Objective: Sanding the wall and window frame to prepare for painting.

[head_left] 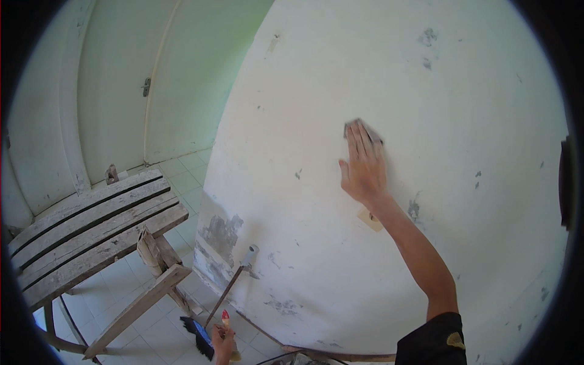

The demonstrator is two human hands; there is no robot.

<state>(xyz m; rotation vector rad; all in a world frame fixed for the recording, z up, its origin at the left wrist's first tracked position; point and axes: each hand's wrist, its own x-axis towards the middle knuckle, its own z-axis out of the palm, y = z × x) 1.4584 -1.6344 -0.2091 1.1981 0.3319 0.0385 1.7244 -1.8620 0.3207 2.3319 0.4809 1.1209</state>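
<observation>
High on the white wall (316, 79), my right hand (365, 164) lies with its fingers stretched upward, pressing a dark-edged piece of sandpaper (376, 132) against the surface. Most of the sheet is hidden under the fingers; only its edges show. At the bottom of the head view, my left hand (222, 342) is closed around a slim tool with a red-tipped, pale handle (225, 318). The tool's lower end is mostly hidden by the hand, so its kind is unclear. Grey scuffs and peeled spots mark the wall around my right hand.
A slatted wooden bench (91, 225) stands at the left. A broom (204, 336) with dark bristles and a long handle leans on the wall near a large peeled patch (220, 234). Behind are a pale green door (115, 91) and a tiled floor (137, 304).
</observation>
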